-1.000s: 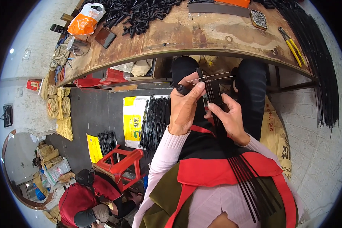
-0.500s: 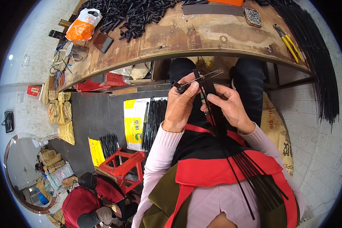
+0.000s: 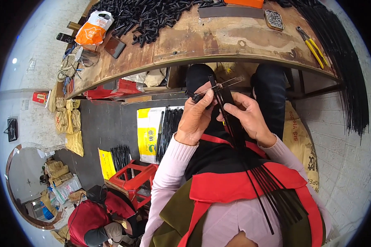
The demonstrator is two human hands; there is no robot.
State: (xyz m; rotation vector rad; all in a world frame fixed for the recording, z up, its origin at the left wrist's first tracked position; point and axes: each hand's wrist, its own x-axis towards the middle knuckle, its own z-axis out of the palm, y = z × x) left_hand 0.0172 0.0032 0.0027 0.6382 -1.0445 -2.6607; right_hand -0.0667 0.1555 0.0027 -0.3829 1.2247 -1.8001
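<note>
Above my lap, my left hand (image 3: 196, 117) is closed, its thumb pressing near the upper end of a bundle of long, thin black rods (image 3: 231, 129). A short black tube-like piece (image 3: 198, 98) is tucked in its fingers, partly hidden. Thin metal wires (image 3: 231, 82) cross the rods just above the thumb. My right hand (image 3: 249, 117) grips the same bundle from the right, its thumb and bent fingers pressed against it. The rods' lower ends fan out over my red and black apron (image 3: 218, 185).
Ahead stands a wooden table (image 3: 202, 39) with a heap of black tube pieces (image 3: 148, 20), yellow-handled pliers (image 3: 313, 48) and a small tray (image 3: 274, 19). Long black strands (image 3: 346, 61) hang off its right side. At left are a red stool (image 3: 130, 181) and another person (image 3: 101, 216).
The black tube-like piece in my left hand has turned and dropped lower into the fingers. Both hands stay close together on the bundle. The view has shifted slightly.
</note>
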